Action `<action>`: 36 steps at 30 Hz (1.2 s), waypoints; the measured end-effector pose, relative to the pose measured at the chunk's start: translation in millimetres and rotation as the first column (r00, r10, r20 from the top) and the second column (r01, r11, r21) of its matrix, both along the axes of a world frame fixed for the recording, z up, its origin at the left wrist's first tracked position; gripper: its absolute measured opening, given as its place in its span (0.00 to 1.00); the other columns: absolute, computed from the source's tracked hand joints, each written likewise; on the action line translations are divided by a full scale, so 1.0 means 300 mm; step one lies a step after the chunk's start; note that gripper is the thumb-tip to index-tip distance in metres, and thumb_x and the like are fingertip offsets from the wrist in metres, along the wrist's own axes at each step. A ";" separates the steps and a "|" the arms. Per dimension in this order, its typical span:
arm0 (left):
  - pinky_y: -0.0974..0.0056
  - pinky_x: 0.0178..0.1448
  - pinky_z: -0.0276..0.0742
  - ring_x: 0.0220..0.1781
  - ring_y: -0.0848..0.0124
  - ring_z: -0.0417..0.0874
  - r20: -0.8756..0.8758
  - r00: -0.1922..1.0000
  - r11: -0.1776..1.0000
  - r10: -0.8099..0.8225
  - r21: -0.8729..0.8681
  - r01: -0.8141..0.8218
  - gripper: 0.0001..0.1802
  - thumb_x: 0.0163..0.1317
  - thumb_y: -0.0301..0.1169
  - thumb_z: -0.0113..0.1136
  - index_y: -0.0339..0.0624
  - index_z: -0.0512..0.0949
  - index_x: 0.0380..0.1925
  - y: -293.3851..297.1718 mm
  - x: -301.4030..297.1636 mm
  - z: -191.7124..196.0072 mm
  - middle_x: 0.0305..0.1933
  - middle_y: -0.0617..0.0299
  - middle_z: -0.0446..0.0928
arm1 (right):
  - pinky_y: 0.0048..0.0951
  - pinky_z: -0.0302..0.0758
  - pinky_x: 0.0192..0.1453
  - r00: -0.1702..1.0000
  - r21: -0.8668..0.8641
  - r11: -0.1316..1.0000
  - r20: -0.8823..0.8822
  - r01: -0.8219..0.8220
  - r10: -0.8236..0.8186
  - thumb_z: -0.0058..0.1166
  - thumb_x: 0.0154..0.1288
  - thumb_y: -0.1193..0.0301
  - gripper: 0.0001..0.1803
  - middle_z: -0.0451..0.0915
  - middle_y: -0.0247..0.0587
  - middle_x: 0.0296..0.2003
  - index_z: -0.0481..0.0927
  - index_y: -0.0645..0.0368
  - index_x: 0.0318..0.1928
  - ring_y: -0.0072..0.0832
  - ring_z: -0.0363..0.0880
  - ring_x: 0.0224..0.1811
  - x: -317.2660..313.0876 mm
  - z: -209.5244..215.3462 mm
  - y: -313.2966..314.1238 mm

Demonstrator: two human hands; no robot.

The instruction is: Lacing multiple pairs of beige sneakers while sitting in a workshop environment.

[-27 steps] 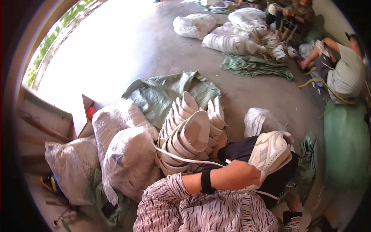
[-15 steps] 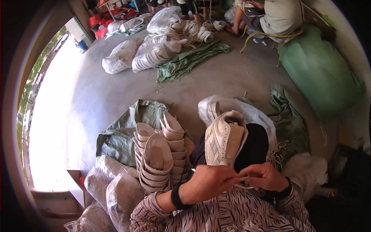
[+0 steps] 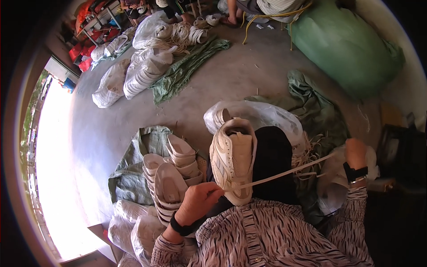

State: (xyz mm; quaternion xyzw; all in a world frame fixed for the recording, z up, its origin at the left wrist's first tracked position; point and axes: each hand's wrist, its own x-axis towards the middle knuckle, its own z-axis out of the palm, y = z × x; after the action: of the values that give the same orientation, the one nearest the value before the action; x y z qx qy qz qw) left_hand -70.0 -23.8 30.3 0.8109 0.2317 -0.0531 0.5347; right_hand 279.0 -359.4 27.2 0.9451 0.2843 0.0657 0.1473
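A cream sneaker [image 3: 231,155] rests upright on my dark-clad thigh, its toe toward me and its tongue showing. My left hand [image 3: 200,202] is closed at the toe of the sneaker, pinching a flat off-white shoelace [image 3: 284,172]. From there the shoelace stretches across to my right hand [image 3: 356,153], raised far out to the right and closed around the lace's other end. A short end of lace sticks out below the strand near the right hand. Whether the lace passes through the lowest eyelets is hidden by my left fingers.
Nested beige shoe pieces [image 3: 171,187] stand in stacks at my left, beside clear bags [image 3: 126,222] and a green woven sheet [image 3: 120,178]. A clear plastic bag [image 3: 271,115] and loose laces [image 3: 307,155] lie beyond my knee. A big green sack [image 3: 347,49] and people sit farther off.
My hands were close together in front of the sneaker; now my right hand has swung out to the right, drawing the shoelace long. The view has turned slightly.
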 end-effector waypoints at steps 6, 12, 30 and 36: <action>0.68 0.30 0.74 0.22 0.67 0.79 0.164 0.976 0.983 -0.141 0.140 0.118 0.07 0.58 0.30 0.61 0.37 0.81 0.30 -0.124 0.075 0.061 0.22 0.56 0.77 | 0.29 0.72 0.50 0.079 0.846 0.465 -0.498 0.259 0.863 0.55 0.62 0.70 0.23 0.78 0.39 0.45 0.70 0.60 0.57 0.27 0.76 0.46 -0.483 0.018 0.524; 0.70 0.31 0.74 0.23 0.73 0.79 0.135 0.988 0.996 -0.077 0.044 0.072 0.07 0.57 0.31 0.62 0.37 0.81 0.29 -0.086 0.095 0.032 0.23 0.58 0.79 | 0.19 0.71 0.32 -0.410 0.525 0.812 -0.702 0.255 0.582 0.51 0.67 0.68 0.17 0.78 0.33 0.28 0.74 0.61 0.53 0.16 0.73 0.26 -0.541 -0.006 0.583; 0.69 0.26 0.68 0.20 0.75 0.68 0.280 0.937 0.937 0.208 0.217 -0.273 0.15 0.46 0.32 0.70 0.44 0.70 0.25 -0.016 0.216 -0.135 0.21 0.66 0.69 | 0.39 0.73 0.38 0.379 0.788 0.561 -0.453 -0.253 0.807 0.50 0.57 0.75 0.06 0.76 0.51 0.27 0.76 0.67 0.31 0.43 0.78 0.33 -0.415 -0.102 0.673; 0.74 0.24 0.58 0.20 0.82 0.59 0.331 0.903 0.953 0.272 0.037 -0.301 0.15 0.47 0.26 0.68 0.43 0.68 0.24 0.016 0.201 -0.154 0.18 0.72 0.60 | 0.19 0.70 0.32 0.100 0.758 0.516 -0.595 0.398 0.797 0.50 0.66 0.72 0.10 0.80 0.36 0.26 0.78 0.67 0.42 0.16 0.75 0.27 -0.459 -0.097 0.651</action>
State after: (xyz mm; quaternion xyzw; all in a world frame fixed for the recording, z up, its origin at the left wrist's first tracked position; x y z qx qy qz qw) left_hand -9.6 -19.1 -15.9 0.7884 0.2599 0.1694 0.5313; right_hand 141.2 -164.1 -2.0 0.6107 0.3928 -0.4184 -0.5457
